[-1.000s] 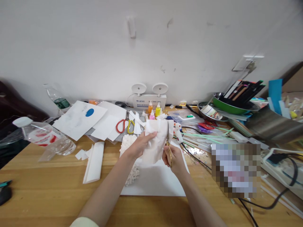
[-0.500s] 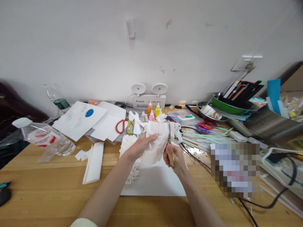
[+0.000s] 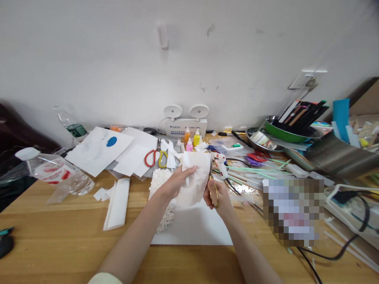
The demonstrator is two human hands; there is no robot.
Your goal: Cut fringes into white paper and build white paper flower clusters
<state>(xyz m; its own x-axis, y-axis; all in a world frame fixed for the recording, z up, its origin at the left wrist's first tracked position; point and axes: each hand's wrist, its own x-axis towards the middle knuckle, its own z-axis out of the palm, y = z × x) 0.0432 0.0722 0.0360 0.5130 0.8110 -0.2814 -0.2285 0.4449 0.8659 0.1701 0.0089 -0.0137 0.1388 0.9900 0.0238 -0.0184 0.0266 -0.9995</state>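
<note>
My left hand (image 3: pixel 178 182) pinches a folded white tissue (image 3: pixel 196 189), thumb on its front face, and holds it raised over a white sheet (image 3: pixel 198 227). My right hand (image 3: pixel 217 195) grips gold-handled scissors (image 3: pixel 216 196), fingers through the loops. Their blades point away from me along the tissue's right edge and look closed. Under my left forearm, crumpled white bits (image 3: pixel 161 179) cover the left part of the sheet. A blurred pale strip (image 3: pixel 241 198) shows right of my right hand. Farther left lies another folded white tissue (image 3: pixel 117 205) with small white paper pieces (image 3: pixel 102 194).
A water bottle (image 3: pixel 57 173) leans at the left. Behind my hands are red-and-yellow-handled scissors (image 3: pixel 150 158), small paint bottles (image 3: pixel 196 139) and a white glue gun (image 3: pixel 222 163). Straws (image 3: pixel 251 173), cables and a green bowl of markers (image 3: pixel 291 132) crowd the right side.
The narrow strip right of the scissor blades has come off the tissue, and a blurred pale strip now shows lower right. My hands have barely moved.
</note>
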